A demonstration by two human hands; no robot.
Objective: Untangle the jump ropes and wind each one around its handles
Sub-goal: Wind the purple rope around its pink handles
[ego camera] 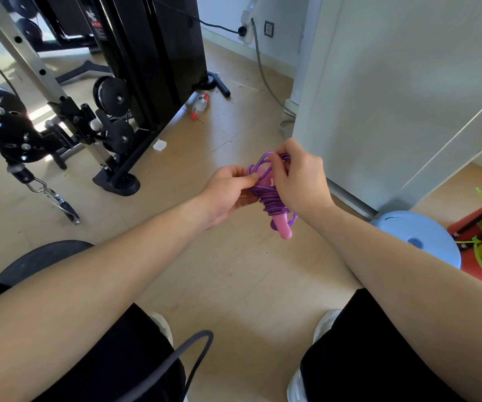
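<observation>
A black cable machine (135,68) is standing at the far left on the wooden floor (234,271), with a plastic bottle (201,103) lying near its base. Lower down, a grey jump rope (187,352) is looping across the person's left thigh. Near the middle, the left hand (228,192) is curling round the wound bundle, its thumb and forefinger pinching the purple jump rope (271,204). That rope is sitting in mid-air between both hands, coiled tightly around its pink handles (283,230), whose ends are poking out below the coils. Just beside it, the right hand (298,181) is gripping a loose loop at the top of the bundle, seemingly between thumb and fingers, though the fingertips are partly hidden. Further right, a blue stool (425,236) is standing by the white door (393,97).
</observation>
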